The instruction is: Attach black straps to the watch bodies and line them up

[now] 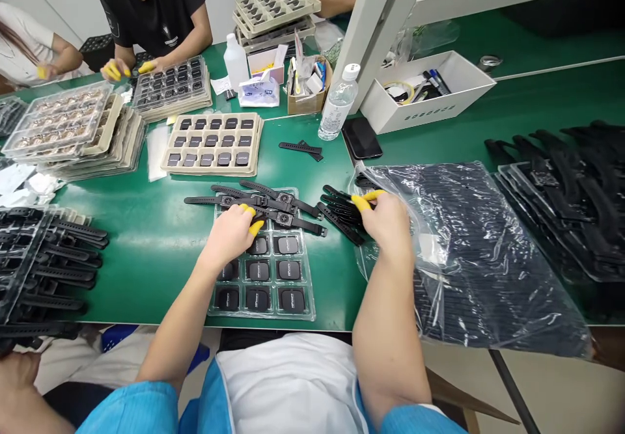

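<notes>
My left hand [231,233], with yellow finger cots, is closed over a clear plastic tray [308,291], its fingertips on a dark watch partly hidden beneath them. Black smartwatches with straps [284,218] lie crosswise over the tray's upper part. Lower compartments hold dark square watch faces [258,270]. To the right, my right hand [388,220], also in yellow cots, closes its thumb and finger on a bunch of black watch straps [342,209]. That bunch lies by the edge of a large plastic bag [469,245] filled with rows of black straps.
Beige trays of watch faces [212,170] stand behind. Stacked watches with straps flank both sides, at left [53,258] and right [551,206]. A water bottle [336,105], a phone [361,139] and a white box [424,105] stand near a post. Co-workers sit across the table.
</notes>
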Demonstrator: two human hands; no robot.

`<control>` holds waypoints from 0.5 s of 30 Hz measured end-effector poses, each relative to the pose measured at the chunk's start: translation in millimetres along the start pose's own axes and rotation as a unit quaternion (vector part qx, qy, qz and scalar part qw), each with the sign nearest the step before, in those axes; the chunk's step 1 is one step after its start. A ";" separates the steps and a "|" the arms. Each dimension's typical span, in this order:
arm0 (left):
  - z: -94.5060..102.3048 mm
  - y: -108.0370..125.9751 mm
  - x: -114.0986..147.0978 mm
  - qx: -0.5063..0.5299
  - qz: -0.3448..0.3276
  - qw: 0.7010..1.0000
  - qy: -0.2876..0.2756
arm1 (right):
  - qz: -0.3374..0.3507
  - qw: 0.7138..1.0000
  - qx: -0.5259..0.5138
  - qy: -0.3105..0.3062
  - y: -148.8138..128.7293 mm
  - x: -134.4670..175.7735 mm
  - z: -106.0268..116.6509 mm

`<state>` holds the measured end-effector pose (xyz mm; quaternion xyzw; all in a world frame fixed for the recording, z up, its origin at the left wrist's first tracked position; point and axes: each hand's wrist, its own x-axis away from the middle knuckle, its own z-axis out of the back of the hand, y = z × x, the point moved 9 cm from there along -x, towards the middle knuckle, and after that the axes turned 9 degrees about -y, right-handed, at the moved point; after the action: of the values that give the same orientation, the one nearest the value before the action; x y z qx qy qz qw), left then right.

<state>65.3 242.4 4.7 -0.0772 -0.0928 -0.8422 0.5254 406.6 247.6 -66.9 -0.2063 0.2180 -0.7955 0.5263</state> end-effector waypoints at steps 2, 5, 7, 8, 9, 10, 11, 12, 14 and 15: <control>8.6 -3.6 1.8 0.094 0.011 0.995 0.042 | 0.010 0.997 -0.052 0.057 -7.1 3.8 11.9; 3.5 -13.6 -0.5 0.243 0.033 0.965 0.092 | 0.027 0.972 -0.223 0.065 -22.3 11.9 12.4; -8.2 -23.6 -3.3 0.343 0.046 0.931 0.120 | 0.075 0.934 -0.350 0.009 -45.2 17.9 1.1; -14.9 -28.4 -4.6 0.390 0.048 0.910 0.130 | 0.104 0.912 -0.397 -0.024 -59.0 22.1 -4.5; -21.4 -32.8 -5.7 0.433 0.050 0.889 0.138 | 0.129 0.892 -0.430 -0.051 -72.2 27.2 -8.6; -27.1 -36.7 -6.3 0.470 0.052 0.869 0.143 | 0.149 0.876 -0.455 -0.068 -83.5 32.7 -10.9; -31.4 -39.7 -6.4 0.500 0.054 0.851 0.148 | 0.160 0.861 -0.476 -0.078 -92.8 38.3 -12.2; -34.1 -41.5 -6.0 0.523 0.054 0.837 0.153 | 0.165 0.848 -0.497 -0.087 -100.9 44.1 -13.6; -36.0 -39.8 -4.8 0.551 0.045 0.818 0.157 | 0.160 0.818 -0.538 -0.121 -116.1 56.1 -19.7; -36.2 -35.5 -4.8 0.558 0.031 0.816 0.151 | 0.151 0.801 -0.559 -0.153 -124.3 62.8 -26.3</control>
<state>34.2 253.3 -34.3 0.3543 -0.4637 -0.6307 0.5115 276.3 236.4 -12.1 -0.5484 0.5699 -0.4043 0.4594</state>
